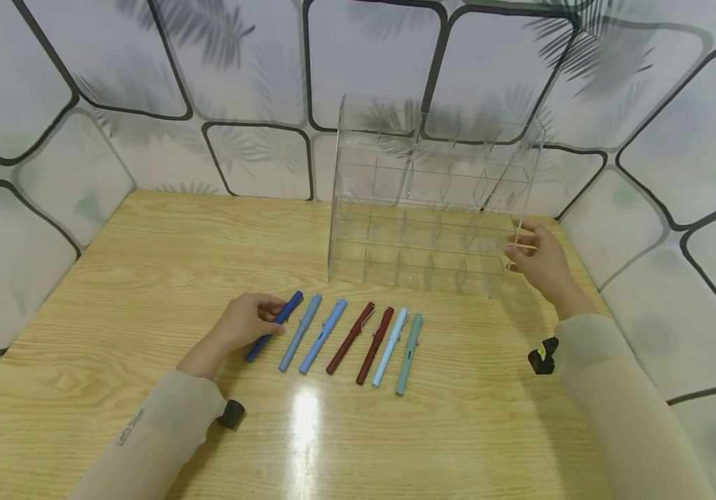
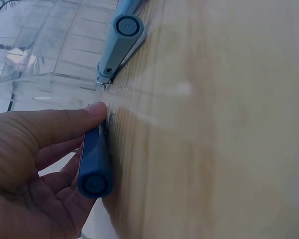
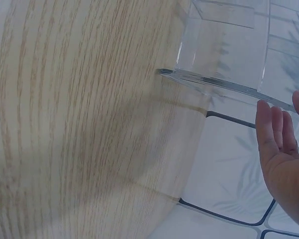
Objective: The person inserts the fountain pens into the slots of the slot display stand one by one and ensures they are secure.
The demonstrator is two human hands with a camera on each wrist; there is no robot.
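1. Reference: clock face centered on the pen row, 12 o'clock pointing away from me across the wooden table (image 1: 207, 257).
2. My left hand (image 1: 239, 326) sits at 9 to 10 o'clock. The forearm, in its light sleeve (image 1: 151, 430), enters from 8 o'clock and points between 1 and 2 o'clock.
3. Left fingers: pinching the dark blue pen (image 1: 283, 316). My thumb presses its near side; the other fingers bend behind its far side.
4. The dark blue pen is the leftmost of the row, aligned roughly 1 to 7 o'clock. I cannot tell whether it touches the table.
5. Just beside it at 3 o'clock lies the grey-blue pen (image 1: 300, 332); five more pens follow, ending with the green pen (image 1: 410, 354).
6. My right hand (image 1: 544, 264) is at 2 o'clock, forearm pointing to 11 o'clock.
7. Right fingers: gripping the right side panel of the clear rack (image 1: 435, 215), thumb at its front edge, fingers fairly straight along the outer face.
8. The clear rack stands upright at 1 o'clock, beyond the pens.
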